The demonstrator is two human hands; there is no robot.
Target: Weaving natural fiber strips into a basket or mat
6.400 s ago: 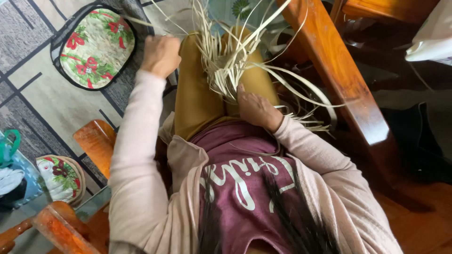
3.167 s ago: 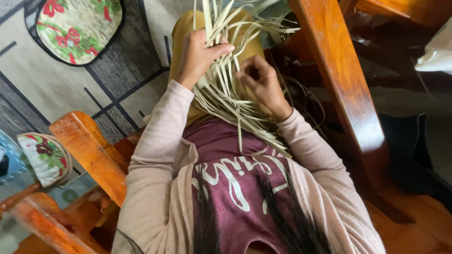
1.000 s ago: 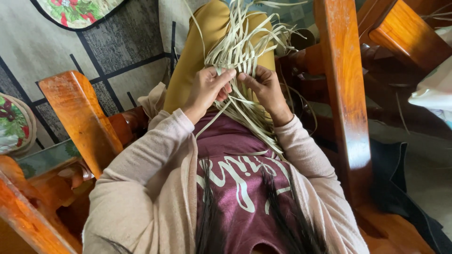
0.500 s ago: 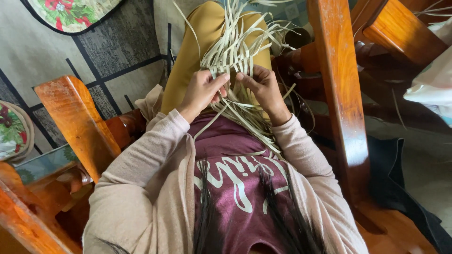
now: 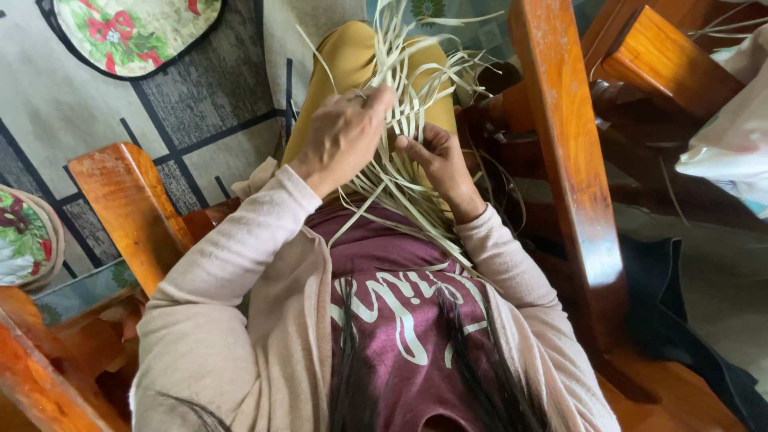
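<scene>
A loose bundle of pale, flat straw strips (image 5: 404, 88) lies across my lap on mustard-yellow trousers (image 5: 346, 60). My left hand (image 5: 344, 136) is raised over the bundle, fingers pinched on a few strips near its top. My right hand (image 5: 436, 160) sits lower and to the right, fingers curled into the strips and holding them against my lap. Long strip ends trail down over my maroon shirt (image 5: 400, 304) and fan out past my knees.
A wooden chair arm (image 5: 128, 208) stands at my left and a thick wooden beam (image 5: 568, 160) runs down the right. Two floral cushions (image 5: 132, 32) (image 5: 24, 236) lie on the patterned grey rug (image 5: 72, 112). A white bag (image 5: 732, 136) is at the far right.
My left hand has lifted up and forward over the bundle, drawing strips with it. My right hand has stayed low on the strips. The view shifted slightly.
</scene>
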